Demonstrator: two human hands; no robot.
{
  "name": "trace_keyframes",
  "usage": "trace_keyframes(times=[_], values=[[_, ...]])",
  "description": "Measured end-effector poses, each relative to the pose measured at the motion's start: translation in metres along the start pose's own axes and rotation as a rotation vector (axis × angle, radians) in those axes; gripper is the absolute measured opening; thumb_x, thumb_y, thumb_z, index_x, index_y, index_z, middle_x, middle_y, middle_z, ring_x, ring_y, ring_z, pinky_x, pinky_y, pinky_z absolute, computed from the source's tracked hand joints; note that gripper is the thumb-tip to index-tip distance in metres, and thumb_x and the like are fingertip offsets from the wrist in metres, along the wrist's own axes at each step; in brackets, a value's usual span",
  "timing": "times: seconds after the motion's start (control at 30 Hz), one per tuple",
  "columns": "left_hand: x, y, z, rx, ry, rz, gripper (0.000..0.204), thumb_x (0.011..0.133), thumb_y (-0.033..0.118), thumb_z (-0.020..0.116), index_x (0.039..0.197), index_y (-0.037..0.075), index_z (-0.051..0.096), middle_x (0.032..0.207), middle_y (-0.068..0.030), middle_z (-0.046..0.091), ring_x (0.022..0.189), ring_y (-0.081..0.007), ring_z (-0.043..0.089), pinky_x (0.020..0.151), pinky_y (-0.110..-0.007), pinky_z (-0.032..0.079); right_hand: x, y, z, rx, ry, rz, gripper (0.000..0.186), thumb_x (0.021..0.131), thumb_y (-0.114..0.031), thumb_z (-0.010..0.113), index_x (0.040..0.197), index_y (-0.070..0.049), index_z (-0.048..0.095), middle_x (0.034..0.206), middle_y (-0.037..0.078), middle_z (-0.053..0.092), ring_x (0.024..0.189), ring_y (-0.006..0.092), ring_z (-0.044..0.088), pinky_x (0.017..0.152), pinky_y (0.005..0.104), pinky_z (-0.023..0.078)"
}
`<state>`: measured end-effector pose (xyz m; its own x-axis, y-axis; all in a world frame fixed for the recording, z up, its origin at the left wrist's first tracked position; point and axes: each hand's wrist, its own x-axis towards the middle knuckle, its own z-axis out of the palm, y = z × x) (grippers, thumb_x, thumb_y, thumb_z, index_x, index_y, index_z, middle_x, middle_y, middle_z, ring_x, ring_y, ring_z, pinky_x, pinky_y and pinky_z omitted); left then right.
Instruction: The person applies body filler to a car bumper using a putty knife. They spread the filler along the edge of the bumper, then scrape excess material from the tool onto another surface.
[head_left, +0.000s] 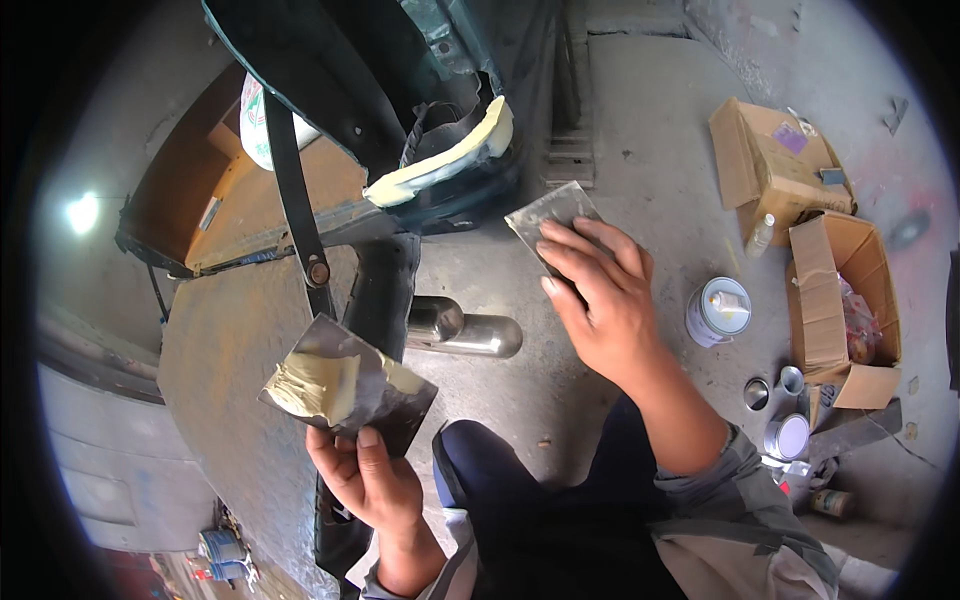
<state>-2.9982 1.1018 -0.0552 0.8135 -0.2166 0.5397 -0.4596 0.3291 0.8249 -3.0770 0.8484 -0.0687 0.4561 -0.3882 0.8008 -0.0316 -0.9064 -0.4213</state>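
Left hand (372, 485): closed in a pinch on the near edge of a dark, flat, rectangular metal plate (400, 405), thumb on the upper face, fingers at the edge and below. Plate is tilted. A thick, pale yellow mound of paste (312, 385) covers its left part; a thinner smear lies along the far right edge.

Right hand (610, 315): partly open, fingers extended and a little apart over the face of a thin, grey, rectangular spreader (555, 204), which it holds. Spreader is in the air, right of the work and apart from the plate.

Work: a dark green, curved body part (468, 192) at upper centre, with a wide, pale yellow band of filler (440, 165) along its rim. Spreader is near the band's right end, not touching it. A long, black strip with a round fastener (290, 190) hangs to the left. 2 shiny, round-ended metal pipes (485, 336) show below.

Floor, right side: 2 brown cardboard boxes, 1 farther (790, 185) and 1 nearer, open (822, 305); a clear bottle (760, 236) beside them; a round, pale-lidded can (710, 325) with a white tube (728, 301) lying on its lid.
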Motion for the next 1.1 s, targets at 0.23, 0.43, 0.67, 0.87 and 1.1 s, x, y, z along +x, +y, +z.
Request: trace_keyframes(times=[0.23, 0.43, 0.67, 0.87, 1.1], values=[[0.014, -0.025, -0.011, -0.13, 0.188, 0.031, 0.051, 0.091, -0.001, 0.052, 0.139, 0.003, 0.038, 0.129, -0.0101, 0.054, 0.116, -0.02, 0.052, 0.104, -0.039, 0.039, 0.029, -0.02, 0.062, -0.182, 0.231, -0.117, 0.032, 0.075, -0.01, 0.071, 0.107, -0.014, 0.07, 0.125, -0.004, 0.064, 0.121, 0.021, 0.048, 0.094, 0.0395, 0.03], [0.026, -0.022, -0.011, -0.128, 0.263, 0.074, 0.053, 0.089, 0.001, 0.055, 0.139, -0.001, 0.038, 0.13, -0.0119, 0.053, 0.116, -0.0194, 0.05, 0.105, -0.035, 0.034, 0.036, -0.03, 0.089, -0.251, 0.286, -0.123, 0.024, 0.077, -0.016, 0.072, 0.101, -0.017, 0.071, 0.13, -0.01, 0.058, 0.12, 0.021, 0.046, 0.089, 0.044, 0.031], [0.028, -0.019, -0.009, -0.141, 0.252, 0.044, 0.05, 0.089, 0.002, 0.055, 0.137, -0.001, 0.041, 0.128, -0.0117, 0.054, 0.116, -0.0211, 0.051, 0.105, -0.038, 0.036, 0.037, -0.037, 0.103, -0.263, 0.29, -0.123, 0.024, 0.079, -0.015, 0.07, 0.103, -0.017, 0.071, 0.13, -0.01, 0.059, 0.12, 0.0211, 0.046, 0.09, 0.0425, 0.031], [0.025, -0.022, -0.012, -0.141, 0.265, 0.05, 0.05, 0.089, 0.002, 0.055, 0.137, 0.0, 0.041, 0.129, -0.0116, 0.053, 0.118, -0.0215, 0.05, 0.106, -0.038, 0.035, 0.043, -0.04, 0.105, -0.281, 0.297, -0.102, 0.029, 0.075, -0.01, 0.072, 0.104, -0.016, 0.072, 0.126, -0.01, 0.063, 0.119, 0.0205, 0.047, 0.091, 0.0387, 0.03], [0.024, -0.023, -0.013, -0.124, 0.305, 0.013, 0.058, 0.087, 0.001, 0.058, 0.14, -0.005, 0.036, 0.125, -0.0116, 0.056, 0.114, -0.0178, 0.05, 0.106, -0.034, 0.032, 0.035, -0.036, 0.098, -0.296, 0.268, -0.084, 0.029, 0.076, -0.009, 0.07, 0.105, -0.016, 0.072, 0.126, -0.008, 0.063, 0.119, 0.0211, 0.047, 0.092, 0.0394, 0.029]])
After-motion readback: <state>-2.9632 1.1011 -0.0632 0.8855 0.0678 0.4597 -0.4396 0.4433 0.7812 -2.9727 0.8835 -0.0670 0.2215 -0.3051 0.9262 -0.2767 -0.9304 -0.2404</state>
